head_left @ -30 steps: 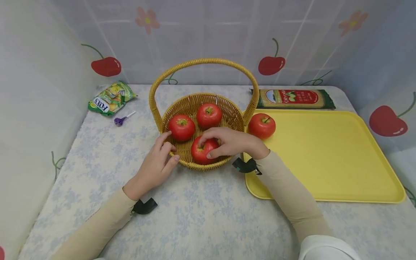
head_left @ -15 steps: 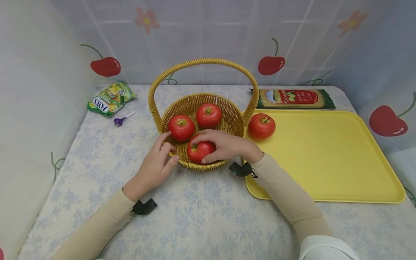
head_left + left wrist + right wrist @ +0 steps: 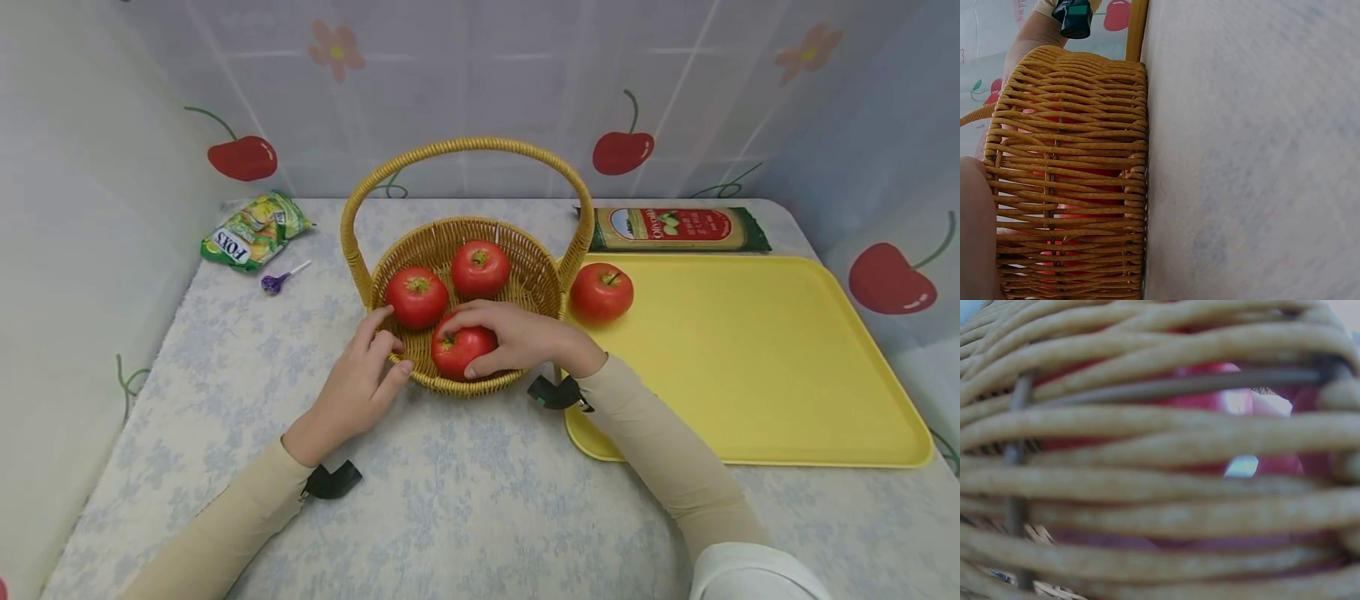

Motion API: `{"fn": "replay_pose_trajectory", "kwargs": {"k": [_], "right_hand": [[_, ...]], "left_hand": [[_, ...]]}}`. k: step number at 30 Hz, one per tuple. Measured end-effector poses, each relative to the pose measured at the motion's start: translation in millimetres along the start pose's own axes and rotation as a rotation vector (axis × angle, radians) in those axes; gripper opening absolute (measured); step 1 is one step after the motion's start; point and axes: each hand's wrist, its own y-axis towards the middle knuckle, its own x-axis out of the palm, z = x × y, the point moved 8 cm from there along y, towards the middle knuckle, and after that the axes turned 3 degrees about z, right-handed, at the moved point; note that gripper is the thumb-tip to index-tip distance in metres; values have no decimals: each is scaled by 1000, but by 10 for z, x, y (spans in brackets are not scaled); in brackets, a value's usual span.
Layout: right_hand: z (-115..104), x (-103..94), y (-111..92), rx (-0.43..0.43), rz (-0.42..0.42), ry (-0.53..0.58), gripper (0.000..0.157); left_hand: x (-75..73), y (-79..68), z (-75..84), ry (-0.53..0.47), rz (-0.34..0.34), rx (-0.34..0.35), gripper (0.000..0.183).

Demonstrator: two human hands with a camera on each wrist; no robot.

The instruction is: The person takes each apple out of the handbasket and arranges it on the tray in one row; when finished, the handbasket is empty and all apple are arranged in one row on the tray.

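A yellow wicker basket [image 3: 467, 386] with a tall hoop handle holds three red apples. My right hand [image 3: 521, 335] grips the front apple [image 3: 456, 354] inside it, fingers over the top and thumb on the near side. At the basket's front left, my left hand [image 3: 354, 379] holds the rim, with fingertips curled inside and the index finger close to the left apple [image 3: 417, 298]. The third apple [image 3: 481, 268] lies behind. In the left wrist view the woven wall [image 3: 1072, 156] hides most of the apples. Blurred weave [image 3: 1135, 434] fills the right wrist view, with red behind it.
Another apple [image 3: 602, 294] sits on the left edge of a yellow tray [image 3: 750, 358], right of the basket. Behind the tray lies a long pasta packet [image 3: 678, 229]. A green Fox's candy bag [image 3: 255, 232] and a purple lollipop [image 3: 273, 284] lie at the back left.
Over the first half second my right hand and the front apple shifted slightly left within the basket. Since then both have stayed put. The left hand keeps its place on the rim.
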Motion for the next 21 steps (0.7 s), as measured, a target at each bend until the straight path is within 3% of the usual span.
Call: {"fn": "replay_pose_trajectory", "kwargs": {"k": [21], "right_hand": [[-18,-5,-6,-3,16,-16,51]], "left_hand": [[-1,3,7,-1,-2,1,57]]}}
